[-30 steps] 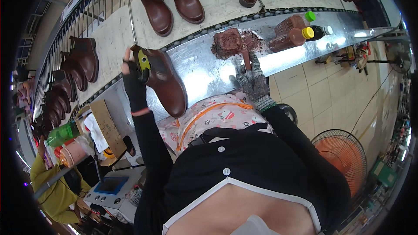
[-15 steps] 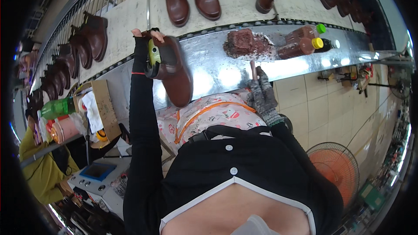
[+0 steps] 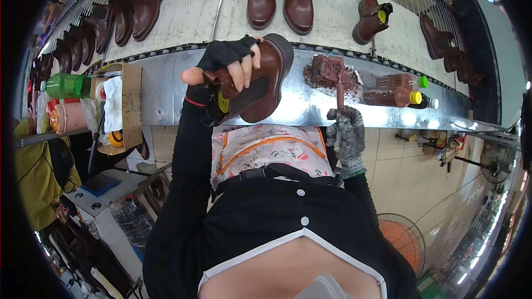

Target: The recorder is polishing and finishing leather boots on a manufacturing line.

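My left hand (image 3: 228, 58), in a black fingerless glove, grips a brown ankle boot (image 3: 270, 89) around its upper. The boot is tilted over the metal ledge, with its dark elastic side panel showing and yellow inside its opening. My right hand (image 3: 349, 133), in a stained grey knitted glove, is closed around a thin brown stick (image 3: 340, 95). The stick's far end reaches a crumbly brown block (image 3: 327, 71) on the ledge; whether the stick has a brush head I cannot tell.
Brown-filled bottles (image 3: 388, 97) stand or lie right of the block. Beyond the metal ledge (image 3: 166, 86), a pale conveyor (image 3: 338, 8) carries several brown boots. A cardboard box (image 3: 132, 108) with a white cloth is at left. An orange fan (image 3: 400, 241) stands at lower right.
My left hand has turned the boot, its sole now facing up and right, and brought it rightward. My right hand has raised the stick to the brown block.
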`<state>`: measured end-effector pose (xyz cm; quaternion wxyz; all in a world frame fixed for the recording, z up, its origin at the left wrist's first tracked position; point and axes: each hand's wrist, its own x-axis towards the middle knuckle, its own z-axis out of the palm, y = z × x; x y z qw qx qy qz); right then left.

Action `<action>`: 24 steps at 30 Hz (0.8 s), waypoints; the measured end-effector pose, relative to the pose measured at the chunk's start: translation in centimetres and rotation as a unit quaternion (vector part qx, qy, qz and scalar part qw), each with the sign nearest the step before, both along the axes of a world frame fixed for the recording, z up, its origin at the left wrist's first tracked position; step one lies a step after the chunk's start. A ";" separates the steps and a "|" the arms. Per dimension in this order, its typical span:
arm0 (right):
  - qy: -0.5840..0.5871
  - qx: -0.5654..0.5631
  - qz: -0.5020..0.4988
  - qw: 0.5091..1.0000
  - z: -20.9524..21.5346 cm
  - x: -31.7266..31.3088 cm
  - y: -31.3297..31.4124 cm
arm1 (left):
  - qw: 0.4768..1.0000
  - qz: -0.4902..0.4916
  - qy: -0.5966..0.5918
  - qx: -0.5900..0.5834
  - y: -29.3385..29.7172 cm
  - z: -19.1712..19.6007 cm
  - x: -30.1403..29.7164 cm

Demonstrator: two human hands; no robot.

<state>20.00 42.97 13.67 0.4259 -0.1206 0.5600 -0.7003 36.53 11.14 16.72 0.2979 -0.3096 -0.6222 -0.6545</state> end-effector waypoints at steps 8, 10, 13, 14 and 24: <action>0.422 0.090 0.317 0.845 12.1 -1.7 -2.4 | 0.996 -0.003 -0.090 -0.029 0.9 0.8 -0.5; 0.550 0.080 0.335 0.761 13.4 -1.5 -3.3 | 0.995 -0.011 -0.088 -0.038 0.8 0.7 -0.5; 0.621 0.052 0.340 0.704 14.3 -1.2 -4.1 | 0.994 -0.004 -0.105 -0.030 0.9 0.5 -0.3; 0.624 0.053 0.346 0.699 14.4 -1.2 -4.3 | 0.994 -0.013 -0.103 -0.026 0.9 0.5 -0.3; 0.591 0.049 0.366 0.717 14.4 -1.4 -4.8 | 0.998 0.010 -0.067 -0.005 2.0 1.7 -0.9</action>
